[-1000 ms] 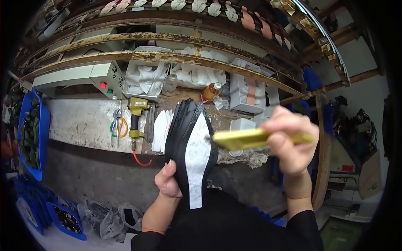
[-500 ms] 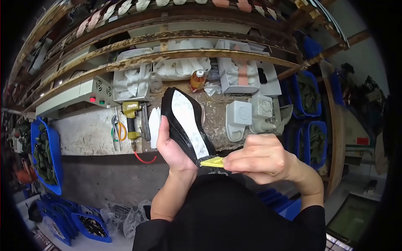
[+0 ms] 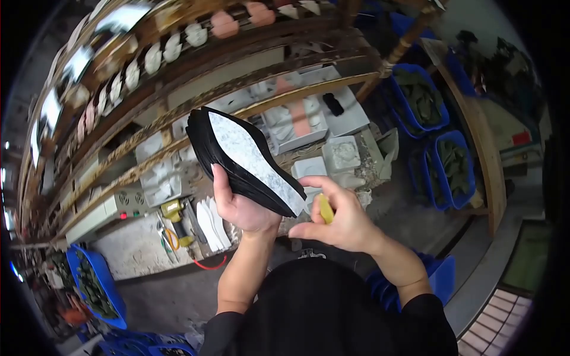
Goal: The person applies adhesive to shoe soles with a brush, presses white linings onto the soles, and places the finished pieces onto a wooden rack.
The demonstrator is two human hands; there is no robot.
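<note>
My left hand (image 3: 248,209) is closed around a thick black shoe-shaped piece (image 3: 208,139) made of several layers, holding it tilted over the bench. A white, mottled insole-shaped piece (image 3: 252,157) lies along its upper face. My right hand (image 3: 350,222) is close to the narrow end of the piece, with thumb and index finger apart around that end. A small yellow tool (image 3: 326,209), like a scraper, is tucked in this hand's curled fingers; most of it is hidden.
On the bench (image 3: 136,255) lie a yellow-and-black air tool (image 3: 175,222), pliers (image 3: 165,240) and white sole-shaped pieces (image 3: 211,222). White tubs (image 3: 343,153) and a box (image 3: 297,127) stand beyond. Wooden rails (image 3: 237,113) cross above. Blue baskets (image 3: 454,169) flank both sides.
The view has turned. The black piece has swung up and left in view. My right hand has drawn the yellow tool back into its fingers, and thumb and index finger have parted.
</note>
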